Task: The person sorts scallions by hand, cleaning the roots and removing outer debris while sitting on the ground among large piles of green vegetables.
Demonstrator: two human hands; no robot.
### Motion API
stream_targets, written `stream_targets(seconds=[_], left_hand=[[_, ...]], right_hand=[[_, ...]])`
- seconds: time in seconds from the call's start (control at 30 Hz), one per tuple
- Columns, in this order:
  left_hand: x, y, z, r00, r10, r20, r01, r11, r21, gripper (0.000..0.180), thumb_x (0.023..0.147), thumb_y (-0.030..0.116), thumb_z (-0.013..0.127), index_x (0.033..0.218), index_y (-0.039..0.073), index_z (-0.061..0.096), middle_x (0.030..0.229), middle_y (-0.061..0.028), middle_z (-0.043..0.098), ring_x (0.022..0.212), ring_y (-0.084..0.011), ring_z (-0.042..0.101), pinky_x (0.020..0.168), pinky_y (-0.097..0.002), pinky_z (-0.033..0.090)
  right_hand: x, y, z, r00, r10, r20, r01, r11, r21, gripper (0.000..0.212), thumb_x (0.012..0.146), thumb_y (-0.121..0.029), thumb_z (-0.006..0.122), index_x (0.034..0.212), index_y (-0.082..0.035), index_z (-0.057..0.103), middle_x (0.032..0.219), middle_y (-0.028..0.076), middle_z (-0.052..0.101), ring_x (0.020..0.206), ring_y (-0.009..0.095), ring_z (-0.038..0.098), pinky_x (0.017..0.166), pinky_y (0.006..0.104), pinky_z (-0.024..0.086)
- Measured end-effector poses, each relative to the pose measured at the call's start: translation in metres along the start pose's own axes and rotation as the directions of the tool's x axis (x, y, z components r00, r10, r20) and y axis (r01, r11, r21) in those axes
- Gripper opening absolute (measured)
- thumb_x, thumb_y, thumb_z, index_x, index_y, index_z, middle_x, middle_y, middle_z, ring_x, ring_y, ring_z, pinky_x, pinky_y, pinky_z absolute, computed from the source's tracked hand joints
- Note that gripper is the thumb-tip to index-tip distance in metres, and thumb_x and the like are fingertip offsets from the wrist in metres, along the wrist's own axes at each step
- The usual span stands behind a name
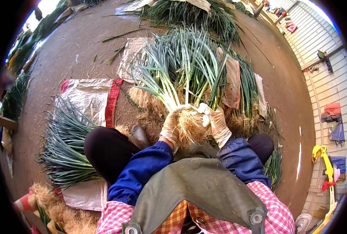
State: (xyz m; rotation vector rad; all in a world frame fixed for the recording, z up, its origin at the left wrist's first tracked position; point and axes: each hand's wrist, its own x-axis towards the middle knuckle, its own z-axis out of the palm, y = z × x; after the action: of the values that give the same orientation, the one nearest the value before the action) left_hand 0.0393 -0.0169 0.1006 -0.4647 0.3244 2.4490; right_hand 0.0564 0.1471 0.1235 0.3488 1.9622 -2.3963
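Note:
Both my hands wear pale, dirty gloves and meet in front of my knees. My left hand (171,125) is closed round the white stems of a bunch of green onions (166,84), their leaves fanning away from me. Tan, stringy roots (191,125) hang between my two hands. At the right side of the bunch, my right hand (217,124) has its fingers bent against the stems near the roots; it appears to grip some of them. Just beyond lies a large pile of green onions (199,50), roots toward me.
Another heap of green onions (66,144) lies at my left, beside a white sack with a red edge (89,97). Loose roots (70,212) sit at lower left. More onions (193,15) are piled far ahead. A yellow tool (329,167) stands by the metal wall on the right.

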Motion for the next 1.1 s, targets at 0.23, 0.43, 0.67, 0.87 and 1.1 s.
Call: stream_targets(seconds=[0.23,0.43,0.67,0.87,1.1], left_hand=[[-0.003,0.000,0.001,0.999,-0.046,0.017,0.046,0.999,0.016,0.027,0.081,0.020,0.064,0.099,0.001,0.065,0.089,-0.0119,0.069,0.077,-0.0228,0.066,0.076,-0.0347,0.055],[0.006,-0.004,-0.023,0.999,-0.034,0.024,0.034,0.999,-0.001,0.029,0.083,0.021,0.062,0.103,0.001,0.064,0.097,-0.0130,0.068,0.083,-0.0242,0.066,0.080,-0.0361,0.054],[-0.004,-0.002,-0.004,0.999,0.029,0.018,-0.029,0.999,0.024,0.020,0.083,0.016,0.060,0.097,0.003,0.064,0.085,-0.0088,0.067,0.075,-0.0208,0.065,0.072,-0.0331,0.055],[0.001,0.008,0.004,1.000,-0.027,-0.005,0.027,0.999,-0.023,0.022,0.084,0.019,0.061,0.099,0.003,0.065,0.086,-0.0097,0.068,0.075,-0.0213,0.065,0.071,-0.0355,0.056],[0.022,0.014,-0.026,0.998,0.067,0.003,-0.066,0.997,-0.035,0.021,0.080,0.015,0.063,0.094,0.000,0.064,0.087,-0.0121,0.068,0.077,-0.0231,0.066,0.073,-0.0356,0.055]], right_hand=[[-0.009,-0.009,0.004,0.996,-0.027,-0.086,0.019,0.995,-0.098,0.030,0.085,-0.026,0.068,0.100,-0.001,0.063,0.074,0.004,0.064,0.052,0.010,0.056,0.043,0.0230,0.045],[0.011,-0.017,0.018,0.979,-0.124,0.163,0.090,0.976,0.198,0.024,0.092,-0.027,0.060,0.096,-0.004,0.065,0.083,0.004,0.067,0.072,0.012,0.061,0.069,0.0246,0.050],[0.008,0.037,0.004,0.927,0.285,0.243,-0.361,0.853,0.376,0.020,0.094,-0.024,0.057,0.098,-0.005,0.062,0.080,-0.002,0.061,0.073,0.006,0.055,0.067,0.0197,0.047],[-0.007,0.022,-0.010,0.904,0.232,0.358,-0.392,0.784,0.481,0.020,0.096,-0.015,0.051,0.106,0.000,0.059,0.066,-0.001,0.055,0.048,0.003,0.048,0.039,0.0149,0.039],[-0.077,-0.042,-0.018,0.880,0.204,0.428,-0.408,0.787,0.464,0.014,0.095,-0.015,0.051,0.083,-0.009,0.048,0.060,-0.005,0.041,0.045,0.007,0.039,0.044,0.0210,0.034]])
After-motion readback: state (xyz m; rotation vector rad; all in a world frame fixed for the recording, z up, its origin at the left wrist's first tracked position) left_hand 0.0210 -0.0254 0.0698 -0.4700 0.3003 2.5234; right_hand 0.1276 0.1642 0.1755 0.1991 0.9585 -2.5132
